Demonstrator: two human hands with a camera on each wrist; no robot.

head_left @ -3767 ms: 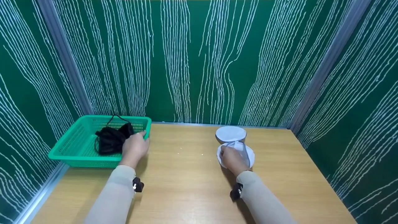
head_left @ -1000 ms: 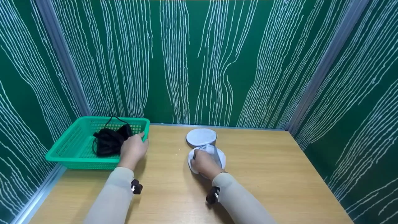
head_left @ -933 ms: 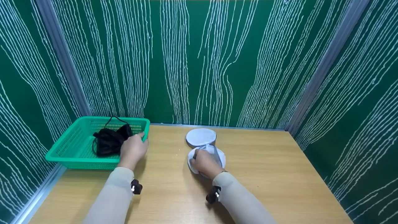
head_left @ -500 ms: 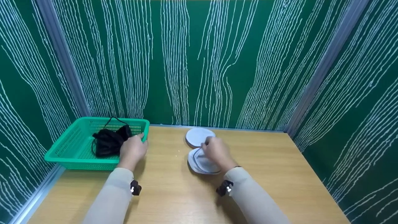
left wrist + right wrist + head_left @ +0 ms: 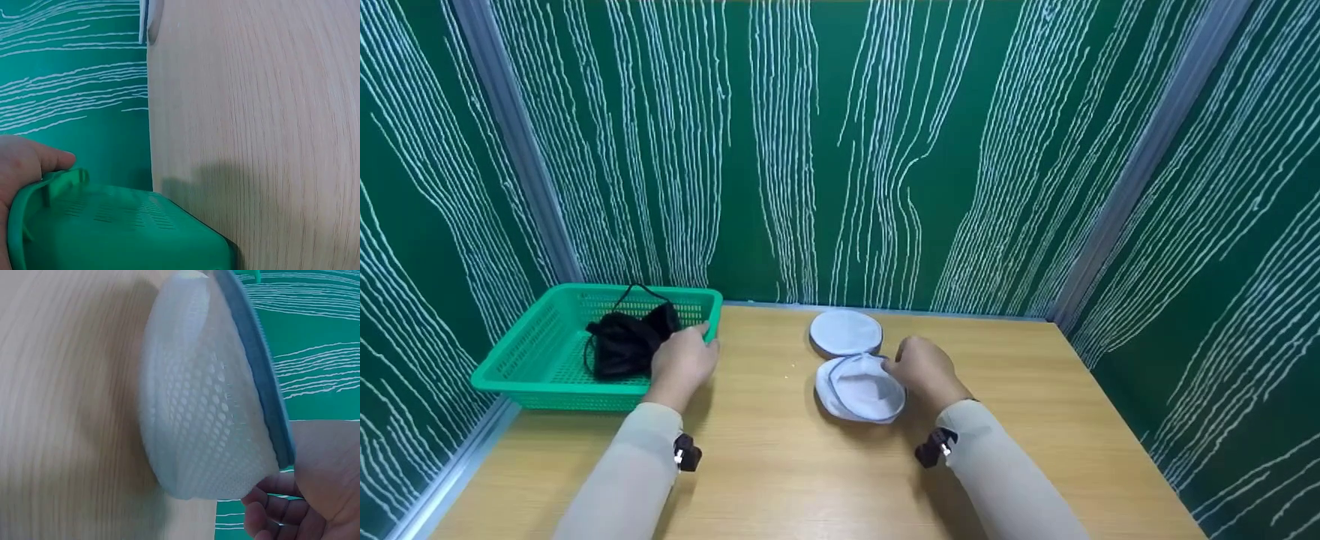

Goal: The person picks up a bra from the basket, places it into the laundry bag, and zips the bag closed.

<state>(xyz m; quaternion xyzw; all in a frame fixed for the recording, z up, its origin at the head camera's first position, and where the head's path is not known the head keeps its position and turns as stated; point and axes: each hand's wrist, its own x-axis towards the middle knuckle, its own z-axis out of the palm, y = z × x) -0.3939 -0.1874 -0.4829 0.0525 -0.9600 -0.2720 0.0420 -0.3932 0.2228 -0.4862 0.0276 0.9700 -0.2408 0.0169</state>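
My left hand (image 5: 684,364) grips the right rim of a green plastic basket (image 5: 540,388); the left wrist view shows the thumb (image 5: 53,159) over that rim. In the basket lies a bundle of black cloth (image 5: 622,349) with thin cords. A white mesh laundry bag (image 5: 191,399) with a grey-blue zip edge (image 5: 256,363) stands on the table. Its round flat lid (image 5: 846,332) is folded back at the far side, and its mouth gapes towards me. My right hand (image 5: 926,371) pinches the bag's right edge, fingers (image 5: 278,506) curled; its thumb is hidden in the right wrist view.
The wooden table (image 5: 780,480) ends at a green wall (image 5: 780,187) with white wavy lines behind it. Similar side panels meet it at grey corner posts (image 5: 1132,165). A few tiny pale specks lie between basket and bag.
The bag has slid left towards the basket since the oldest frame. Over the last second my right hand has moved right along its edge, and the mouth shows wider. My left hand stays put.
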